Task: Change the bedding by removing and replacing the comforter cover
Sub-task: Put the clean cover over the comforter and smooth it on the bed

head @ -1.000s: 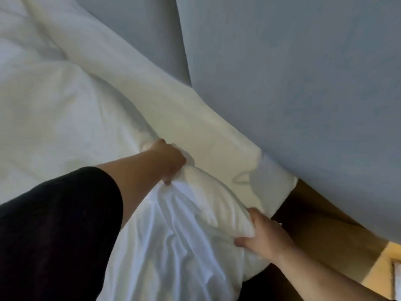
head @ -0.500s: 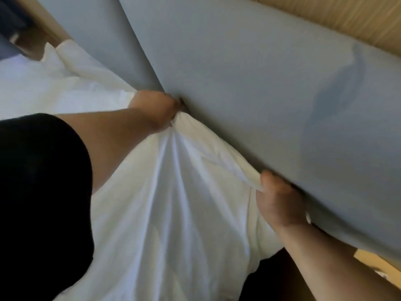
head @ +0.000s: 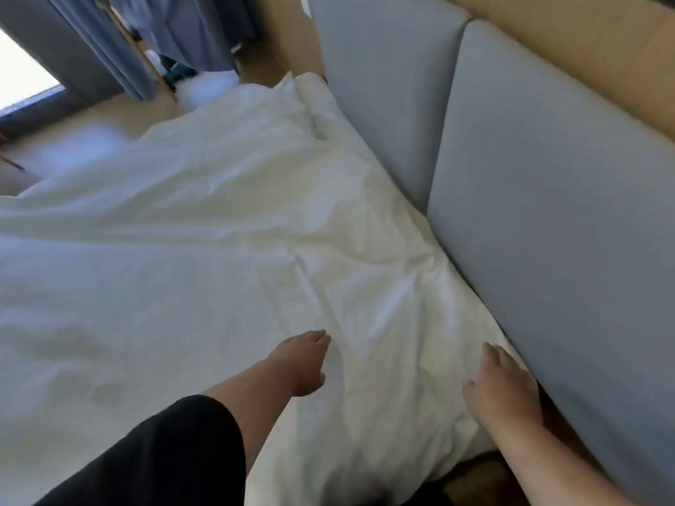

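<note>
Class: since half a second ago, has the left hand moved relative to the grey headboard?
Yes. The left hand has let go and drawn back from the grey headboard, now resting open on the white comforter.

Both hands, left hand [head: 301, 363] and right hand [head: 502, 390], rest flat on the white comforter [head: 226, 257] beside the grey headboard [head: 555, 199].

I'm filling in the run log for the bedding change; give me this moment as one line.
left hand: open, flat on comforter | right hand: open, on its edge by headboard | comforter spread over bed
</note>
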`<action>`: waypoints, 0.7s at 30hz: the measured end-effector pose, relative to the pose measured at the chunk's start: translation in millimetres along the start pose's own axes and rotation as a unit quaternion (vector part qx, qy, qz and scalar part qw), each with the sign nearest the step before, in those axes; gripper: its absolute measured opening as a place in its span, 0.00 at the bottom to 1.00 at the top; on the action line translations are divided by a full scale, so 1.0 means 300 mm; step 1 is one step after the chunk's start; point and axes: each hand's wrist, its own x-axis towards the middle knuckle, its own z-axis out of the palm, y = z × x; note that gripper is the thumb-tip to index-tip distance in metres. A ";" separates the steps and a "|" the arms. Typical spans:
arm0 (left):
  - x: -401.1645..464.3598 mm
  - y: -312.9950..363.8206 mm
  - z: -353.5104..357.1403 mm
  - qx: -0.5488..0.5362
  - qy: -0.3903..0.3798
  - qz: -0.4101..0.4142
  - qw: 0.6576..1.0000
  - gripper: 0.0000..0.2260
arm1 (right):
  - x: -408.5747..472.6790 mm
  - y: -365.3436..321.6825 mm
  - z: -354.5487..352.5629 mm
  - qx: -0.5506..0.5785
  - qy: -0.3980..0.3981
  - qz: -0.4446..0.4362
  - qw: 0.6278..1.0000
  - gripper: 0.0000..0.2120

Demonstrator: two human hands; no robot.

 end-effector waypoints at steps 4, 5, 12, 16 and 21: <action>-0.282 -0.146 0.038 -0.099 0.030 -0.088 0.991 0.28 | -0.117 -0.172 -0.113 -0.018 -0.035 -0.106 0.994 0.34; -0.356 -0.172 0.055 -0.123 0.038 -0.102 0.986 0.27 | -0.154 -0.221 -0.136 -0.035 -0.049 -0.135 0.989 0.34; -0.918 -0.367 0.359 -0.278 0.094 -0.177 0.939 0.28 | -0.573 -0.621 -0.155 -0.149 -0.099 -0.295 0.939 0.33; -1.268 -0.485 0.652 -0.358 0.125 -0.241 0.893 0.27 | -0.880 -0.865 -0.017 -0.198 -0.105 -0.384 0.896 0.34; -1.686 -0.590 1.085 -0.417 0.145 -0.355 0.824 0.26 | -1.286 -1.172 0.223 -0.256 -0.118 -0.497 0.821 0.33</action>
